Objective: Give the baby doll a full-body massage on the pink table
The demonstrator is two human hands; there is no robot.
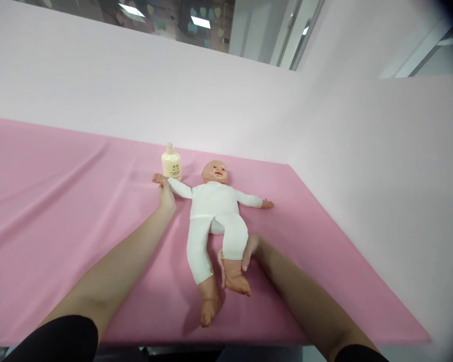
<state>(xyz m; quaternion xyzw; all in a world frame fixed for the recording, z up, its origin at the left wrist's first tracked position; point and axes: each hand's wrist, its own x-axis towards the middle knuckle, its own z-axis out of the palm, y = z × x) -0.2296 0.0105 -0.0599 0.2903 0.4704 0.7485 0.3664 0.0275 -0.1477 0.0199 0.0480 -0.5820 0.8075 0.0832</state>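
Observation:
A baby doll [215, 201] with a white cloth body lies on its back, head toward the wall and both arms spread. My left hand [166, 195] is closed around the doll's wrist on the left side, just below its small hand. Under the doll's lower leg on the right side, my right hand [251, 250] grips it from beneath, with the thumb on one side and fingertips on the other. That leg is slightly raised. Behind the doll's arm on the left stands a pale yellow lotion bottle [171, 164], upright.
A pink cloth [75, 201] with a few creases covers the table. White walls [136, 85] rise behind it and along the right. A window [196, 22] is set above the back wall. The table's front edge is close to me.

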